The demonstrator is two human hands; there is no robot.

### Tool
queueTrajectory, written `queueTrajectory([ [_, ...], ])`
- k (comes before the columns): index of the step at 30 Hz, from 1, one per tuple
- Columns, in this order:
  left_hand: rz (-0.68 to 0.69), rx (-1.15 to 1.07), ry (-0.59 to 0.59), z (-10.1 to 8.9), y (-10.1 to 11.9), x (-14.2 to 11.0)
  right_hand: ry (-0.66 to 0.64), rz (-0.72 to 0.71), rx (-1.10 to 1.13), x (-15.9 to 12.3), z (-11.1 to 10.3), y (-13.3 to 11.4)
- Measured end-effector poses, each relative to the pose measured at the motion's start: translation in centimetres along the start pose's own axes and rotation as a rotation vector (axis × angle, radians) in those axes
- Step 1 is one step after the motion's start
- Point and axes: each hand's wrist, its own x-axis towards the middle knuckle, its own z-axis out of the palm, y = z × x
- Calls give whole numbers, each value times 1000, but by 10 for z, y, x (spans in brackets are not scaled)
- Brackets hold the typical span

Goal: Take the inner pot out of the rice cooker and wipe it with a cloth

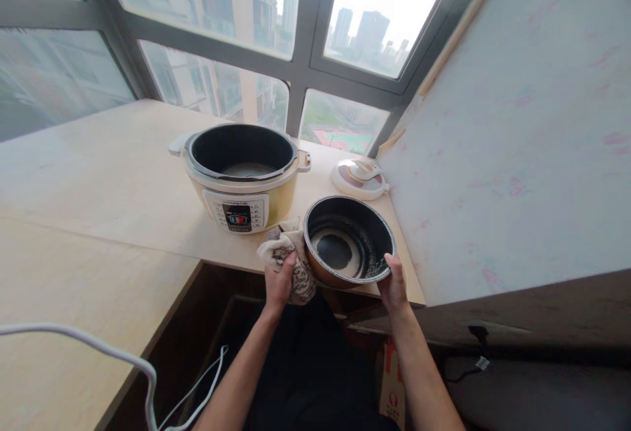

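My left hand [279,280] is closed around a bunched, patterned cloth [302,276], which lies against the left side of a dark inner pot [352,237]. At the pot's right rim, my right hand [393,283] grips with the thumb over the edge and the fingers hidden below. The pot is tilted slightly towards me by the counter's front edge, its inside showing a pale ring on the bottom. Just to the left stands the pressure cooker body [241,181], lidless, with a control panel facing me. Its white lid [359,178] rests behind the pot.
Windows [211,83] line the back of the pale counter [98,188]. A patterned wall panel [517,135] bounds the right side. A white cable [79,334] crosses the lower left. Below the counter, a paper bag [393,385] stands near my right forearm.
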Motion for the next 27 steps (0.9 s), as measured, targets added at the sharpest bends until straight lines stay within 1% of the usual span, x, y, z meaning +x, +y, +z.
queueTrajectory([
  [3,-50,-71,-15,3,2,4,-30,58,24,14,-3,-7],
  [6,-111,-169,-52,6,3,7,-91,164,43,34,-8,-14],
  [9,-120,-196,-83,8,3,6,-129,236,43,55,-9,-18],
  [11,-133,-182,-93,9,2,4,-118,219,31,66,-7,-19],
  [14,-156,-154,-94,9,-2,2,-25,137,22,72,-2,-19],
  [16,-138,-137,-88,10,-2,2,28,76,17,67,1,-19],
  [19,-109,-114,-77,11,1,4,61,17,-22,43,9,-18],
  [23,-134,-134,-144,12,6,7,115,-93,-109,5,28,-11],
  [25,-143,-152,-162,12,7,8,136,-109,-112,-5,39,-7],
  [27,-142,-144,-156,12,6,8,147,-90,-98,-8,45,-6],
])
